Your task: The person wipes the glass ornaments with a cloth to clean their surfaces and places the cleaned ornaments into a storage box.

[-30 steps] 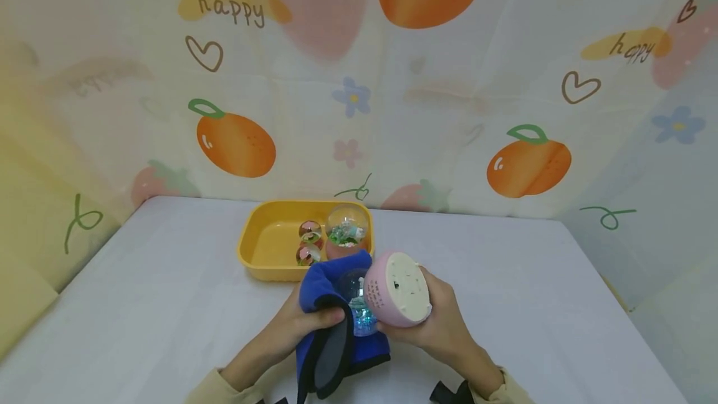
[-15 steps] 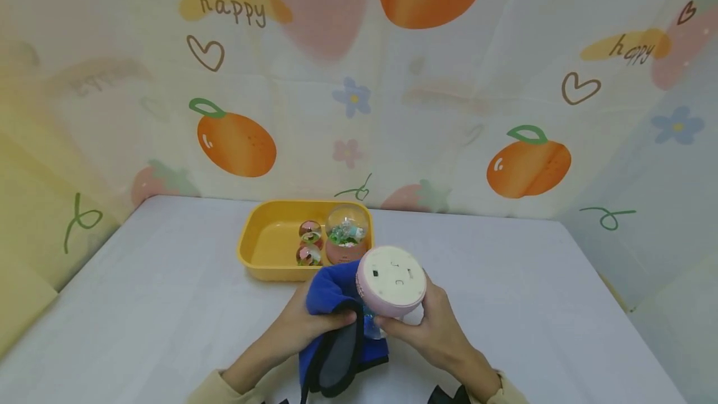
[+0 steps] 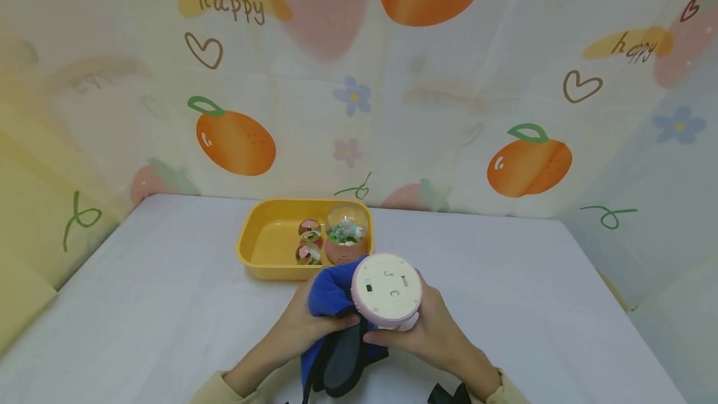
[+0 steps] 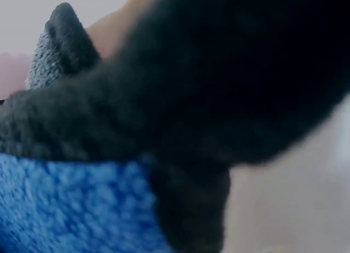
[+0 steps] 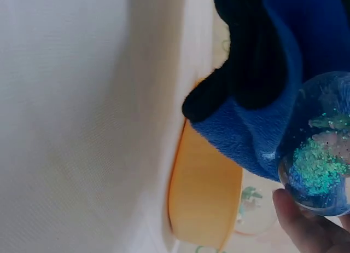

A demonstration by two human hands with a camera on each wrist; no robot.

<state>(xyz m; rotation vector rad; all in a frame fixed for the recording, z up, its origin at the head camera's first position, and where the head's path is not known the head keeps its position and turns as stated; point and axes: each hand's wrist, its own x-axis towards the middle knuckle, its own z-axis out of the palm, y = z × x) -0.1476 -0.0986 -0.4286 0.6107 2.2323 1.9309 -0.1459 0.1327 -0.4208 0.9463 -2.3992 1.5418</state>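
Note:
My right hand (image 3: 443, 332) grips a snow globe (image 3: 387, 288) tipped over, its white underside turned up towards the head camera. In the right wrist view its clear dome (image 5: 322, 149) shows green glitter inside, and fingertips touch the glass. My left hand (image 3: 297, 323) holds a blue cloth (image 3: 331, 292) with black edging and a dark grey patch, thumb on top. The cloth lies against the dome. Blurred dark folds and blue pile of the cloth (image 4: 71, 203) fill much of the left wrist view. The dome is mostly hidden in the head view.
Behind my hands a yellow tray (image 3: 269, 272) stands on the white-covered table (image 3: 140, 304). In its right part are another snow globe (image 3: 346, 235) with a pinkish base and two small glass balls (image 3: 308, 254). A printed fabric backdrop (image 3: 426, 142) rises behind the table.
The snow globe has turned in my right hand, so its underside faces up more squarely and covers more of the dome. My left hand and the cloth have shifted slightly right.

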